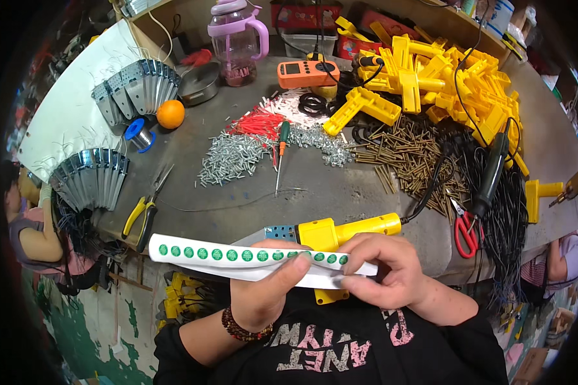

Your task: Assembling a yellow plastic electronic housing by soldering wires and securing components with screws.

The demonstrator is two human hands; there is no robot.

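A folded white sheet of round green stickers [186,254] stretches across in front of me, one row of stickers facing up. Thumb on top, my left hand [261,296] grips it near the middle and wears a beaded bracelet [241,326]. At the sheet's right end, my right hand [392,273] pinches it between thumb and bent fingers. Just beyond the sheet lies a yellow-handled tool [366,226] with a perforated metal plate [280,233] and a black cord. The sheet and my hands partly cover it.
Left are pliers [144,212], fanned metal plates [91,179], a solder spool [139,136] and an orange [170,114]. Screws [232,157] and a screwdriver [282,147] lie mid-table. Yellow housings [430,70], brass-coloured rods [401,154], a soldering iron [492,173] and red-handled scissors [466,234] are right.
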